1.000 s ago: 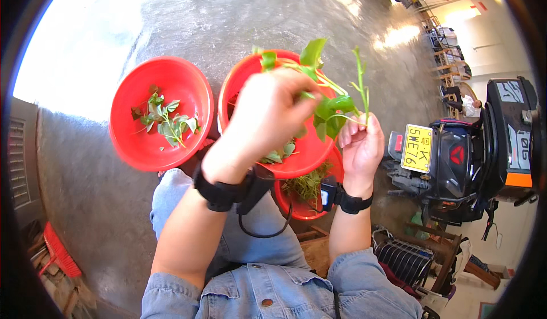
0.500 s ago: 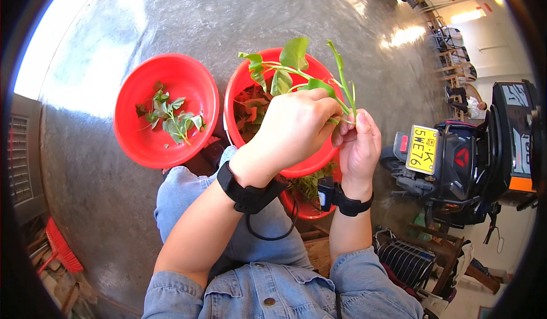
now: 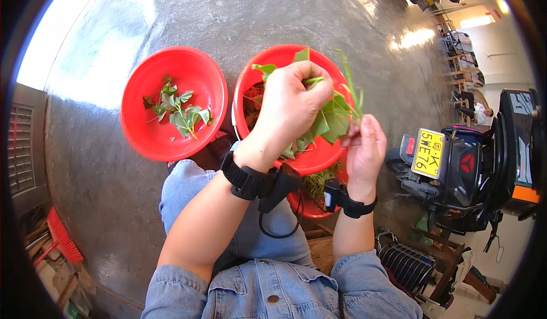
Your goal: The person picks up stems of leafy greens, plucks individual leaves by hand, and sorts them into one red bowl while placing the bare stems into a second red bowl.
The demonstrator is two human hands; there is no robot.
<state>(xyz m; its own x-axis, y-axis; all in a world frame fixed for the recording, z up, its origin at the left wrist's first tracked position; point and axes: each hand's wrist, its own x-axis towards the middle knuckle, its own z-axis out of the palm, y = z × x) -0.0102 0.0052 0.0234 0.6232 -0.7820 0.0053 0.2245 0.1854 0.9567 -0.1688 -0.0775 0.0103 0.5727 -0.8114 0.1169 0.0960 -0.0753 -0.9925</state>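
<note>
Above a red bucket (image 3: 323,158), my left hand (image 3: 288,102) is closed around a leafy green sprig. Its broad leaves (image 3: 332,119) hang between my two hands, and a few tips stick out past my knuckles. My right hand (image 3: 367,153), lower and to the right, pinches a thin green stem (image 3: 349,79) that points upward. Where stem and leaves meet, the detail is blurred. More leaves lie in the bucket, partly hidden by my left hand and wrist. To the left, a wide red basin (image 3: 134,99) holds a small bunch of leafy stems (image 3: 183,116).
Behind my right wrist, a lower red container (image 3: 312,209) holds thin green stems (image 3: 319,183). A black motorbike (image 3: 473,159) stands at the right, near a black wire rack (image 3: 404,262). A red broom (image 3: 62,236) is at the lower left. A person (image 3: 478,112) sits far right.
My left hand has moved up and away from my right hand. The leaves that stood above my left hand now hang between both hands. The view has shifted slightly.
</note>
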